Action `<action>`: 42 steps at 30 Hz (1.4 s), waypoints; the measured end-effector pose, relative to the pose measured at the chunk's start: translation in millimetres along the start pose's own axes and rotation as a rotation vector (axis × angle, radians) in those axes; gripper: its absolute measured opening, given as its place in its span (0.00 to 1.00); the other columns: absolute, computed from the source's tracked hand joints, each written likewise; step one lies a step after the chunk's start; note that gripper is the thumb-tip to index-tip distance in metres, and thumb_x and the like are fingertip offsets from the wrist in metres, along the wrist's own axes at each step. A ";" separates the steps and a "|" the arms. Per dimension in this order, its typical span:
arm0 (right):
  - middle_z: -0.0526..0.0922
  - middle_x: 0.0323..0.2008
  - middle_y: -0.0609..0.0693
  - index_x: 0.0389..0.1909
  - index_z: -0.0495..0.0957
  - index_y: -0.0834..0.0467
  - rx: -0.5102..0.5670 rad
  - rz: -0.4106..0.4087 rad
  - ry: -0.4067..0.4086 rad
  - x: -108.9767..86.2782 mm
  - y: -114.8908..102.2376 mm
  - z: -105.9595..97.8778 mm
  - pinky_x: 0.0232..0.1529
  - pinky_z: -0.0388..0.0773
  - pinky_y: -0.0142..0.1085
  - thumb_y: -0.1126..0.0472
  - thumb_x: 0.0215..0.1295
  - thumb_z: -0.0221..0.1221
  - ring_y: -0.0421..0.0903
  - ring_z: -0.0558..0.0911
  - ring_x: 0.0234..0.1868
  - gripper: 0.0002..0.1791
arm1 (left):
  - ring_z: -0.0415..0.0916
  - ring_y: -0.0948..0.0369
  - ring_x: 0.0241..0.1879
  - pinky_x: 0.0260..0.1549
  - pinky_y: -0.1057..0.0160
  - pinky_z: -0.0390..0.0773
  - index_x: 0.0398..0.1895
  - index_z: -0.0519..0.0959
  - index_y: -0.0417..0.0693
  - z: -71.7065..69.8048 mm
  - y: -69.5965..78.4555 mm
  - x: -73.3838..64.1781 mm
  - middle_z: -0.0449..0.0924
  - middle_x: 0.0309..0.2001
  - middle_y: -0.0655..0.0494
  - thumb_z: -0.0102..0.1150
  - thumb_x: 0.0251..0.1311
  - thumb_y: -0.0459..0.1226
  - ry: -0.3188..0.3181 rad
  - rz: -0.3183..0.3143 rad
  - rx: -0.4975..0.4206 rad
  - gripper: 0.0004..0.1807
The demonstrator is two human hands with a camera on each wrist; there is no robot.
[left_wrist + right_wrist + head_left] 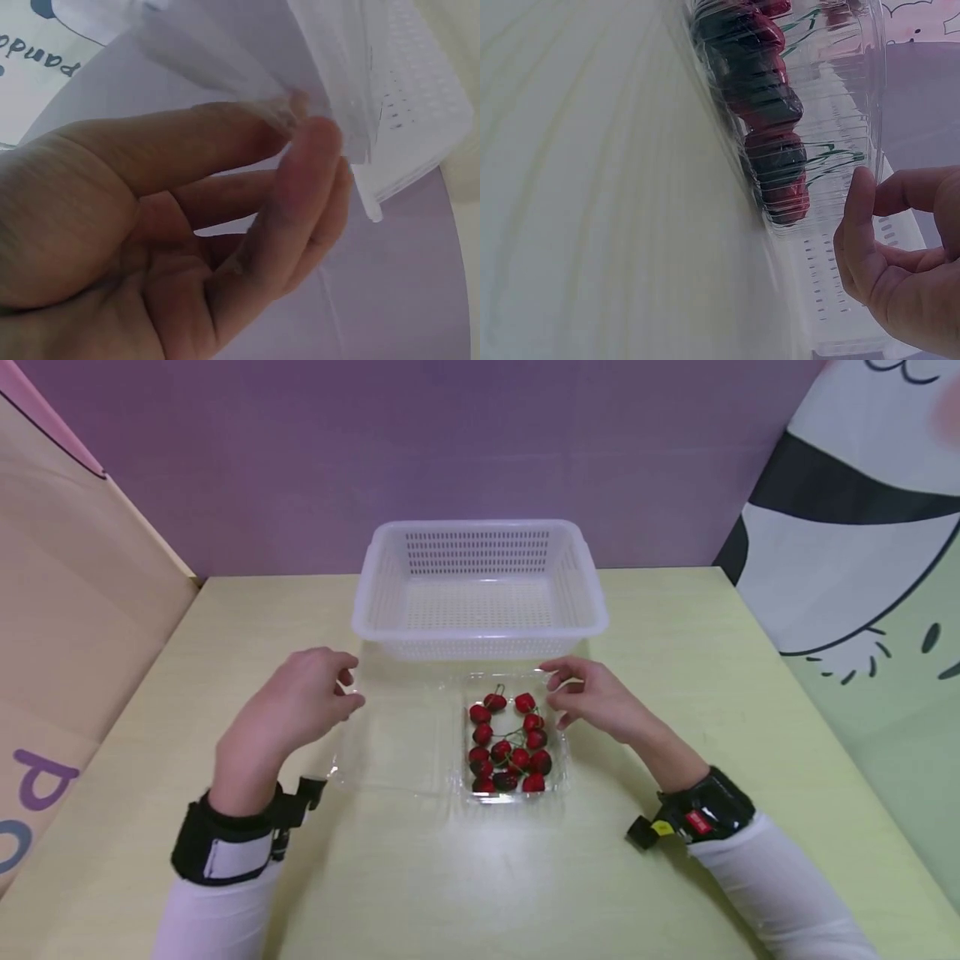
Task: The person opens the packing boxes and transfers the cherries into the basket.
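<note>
Left hand (296, 700) pinches the opened lid (397, 743), right hand (596, 696) pinches the box's (510, 797) far corner, cherries (519, 760) still inside.

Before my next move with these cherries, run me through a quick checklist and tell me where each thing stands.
1. Lid open: ok, spread out left of the clear tray.
2. Left grip on the lid: ok, pinching its edge.
3. Right grip on the tray: ok, pinching its rim.
4. Cherries inside the tray: ok, all those in view lie in it.
5. Basket upright: ok, open side up behind the tray.
6. Cherries free of bruises: cannot tell, too little detail.
</note>
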State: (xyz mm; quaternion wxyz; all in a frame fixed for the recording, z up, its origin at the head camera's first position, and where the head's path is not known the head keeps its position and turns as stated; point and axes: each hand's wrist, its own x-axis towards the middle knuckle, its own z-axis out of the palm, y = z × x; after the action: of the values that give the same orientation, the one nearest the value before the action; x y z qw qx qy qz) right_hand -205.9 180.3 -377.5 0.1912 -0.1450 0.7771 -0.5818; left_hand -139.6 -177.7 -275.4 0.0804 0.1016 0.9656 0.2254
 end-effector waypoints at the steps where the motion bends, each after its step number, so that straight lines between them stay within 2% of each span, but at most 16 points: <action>1: 0.68 0.44 0.65 0.64 0.65 0.70 0.001 0.000 0.001 0.0 0.0 -0.2 0.34 0.81 0.47 0.74 0.65 0.55 0.52 0.78 0.34 0.26 | 0.79 0.48 0.42 0.41 0.53 0.76 0.59 0.72 0.27 0.8 -1.8 1.5 0.77 0.46 0.39 0.61 0.63 0.32 -0.014 -0.003 0.002 0.24; 5: 0.68 0.44 0.65 0.64 0.65 0.70 -0.003 0.000 0.005 -0.1 -0.1 -0.6 0.33 0.81 0.46 0.74 0.65 0.54 0.51 0.78 0.34 0.26 | 0.79 0.52 0.36 0.39 0.53 0.75 0.51 0.75 0.30 5.3 -8.6 7.6 0.77 0.42 0.41 0.61 0.62 0.31 -0.055 -0.004 0.026 0.17; 10: 0.67 0.44 0.64 0.64 0.65 0.70 -0.010 0.002 0.011 0.0 -0.1 -0.6 0.33 0.81 0.46 0.74 0.65 0.54 0.52 0.77 0.34 0.25 | 0.76 0.49 0.39 0.38 0.52 0.73 0.39 0.76 0.34 10.6 -14.0 13.4 0.77 0.38 0.44 0.60 0.60 0.30 -0.093 -0.002 0.074 0.07; 15: 0.67 0.44 0.64 0.64 0.65 0.71 -0.012 0.005 0.018 -0.5 -0.7 -0.7 0.33 0.81 0.46 0.74 0.65 0.54 0.53 0.77 0.35 0.26 | 0.75 0.46 0.43 0.41 0.51 0.74 0.43 0.76 0.31 15.4 -16.5 17.3 0.77 0.41 0.41 0.61 0.58 0.30 -0.160 -0.001 0.090 0.12; 18: 0.67 0.44 0.64 0.64 0.65 0.71 -0.014 0.006 0.024 -1.1 -0.9 -1.0 0.33 0.81 0.46 0.74 0.65 0.54 0.54 0.77 0.35 0.26 | 0.74 0.43 0.51 0.47 0.49 0.73 0.55 0.73 0.27 20.2 -18.3 19.4 0.76 0.50 0.37 0.61 0.60 0.29 -0.223 -0.027 0.081 0.21; 22: 0.67 0.44 0.64 0.64 0.65 0.71 -0.016 0.008 0.030 -1.5 -0.9 -1.0 0.33 0.81 0.46 0.74 0.65 0.54 0.55 0.77 0.36 0.26 | 0.62 0.40 0.65 0.58 0.45 0.64 0.67 0.63 0.25 28.0 -21.5 22.2 0.65 0.64 0.34 0.59 0.61 0.26 -0.296 -0.065 0.053 0.31; 24: 0.68 0.44 0.64 0.64 0.65 0.71 -0.017 0.010 0.031 -1.7 -1.2 -0.7 0.33 0.81 0.46 0.74 0.65 0.54 0.56 0.77 0.36 0.26 | 0.57 0.39 0.67 0.61 0.45 0.60 0.69 0.61 0.26 31.1 -23.2 23.8 0.61 0.67 0.34 0.59 0.61 0.28 -0.319 -0.061 0.057 0.33; 30: 0.68 0.44 0.64 0.64 0.65 0.70 -0.019 0.009 0.029 -2.2 -2.1 0.2 0.34 0.81 0.46 0.74 0.65 0.54 0.56 0.77 0.37 0.25 | 0.58 0.40 0.67 0.61 0.46 0.60 0.69 0.62 0.28 36.3 -26.5 27.0 0.61 0.67 0.35 0.63 0.61 0.35 -0.359 -0.045 0.081 0.36; 37: 0.68 0.45 0.65 0.64 0.65 0.71 -0.013 0.005 0.028 -2.7 -3.3 1.6 0.34 0.81 0.46 0.74 0.66 0.54 0.57 0.77 0.37 0.25 | 0.57 0.39 0.67 0.61 0.45 0.60 0.69 0.62 0.28 39.8 -24.4 28.5 0.61 0.67 0.35 0.64 0.62 0.39 -0.382 -0.067 0.095 0.37; 40: 0.68 0.45 0.65 0.65 0.64 0.71 -0.014 0.003 0.023 -2.6 -3.5 2.0 0.34 0.81 0.46 0.74 0.66 0.54 0.58 0.77 0.38 0.26 | 0.62 0.40 0.65 0.60 0.45 0.62 0.66 0.65 0.27 41.7 -24.1 30.1 0.65 0.64 0.35 0.64 0.61 0.40 -0.378 -0.051 0.125 0.36; 42: 0.68 0.45 0.66 0.65 0.64 0.71 -0.016 0.002 0.019 -2.6 -4.1 2.2 0.34 0.81 0.46 0.74 0.66 0.54 0.57 0.77 0.37 0.26 | 0.69 0.42 0.59 0.55 0.47 0.68 0.61 0.71 0.29 43.1 -24.9 31.8 0.71 0.58 0.36 0.65 0.60 0.40 -0.377 -0.037 0.146 0.31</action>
State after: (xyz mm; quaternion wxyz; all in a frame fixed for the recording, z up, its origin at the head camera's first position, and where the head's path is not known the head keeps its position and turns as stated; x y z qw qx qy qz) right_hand -202.6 178.4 -373.8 0.1830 -0.1403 0.7837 -0.5767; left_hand -165.7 -174.2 -328.3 0.2562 0.1300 0.9489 0.1303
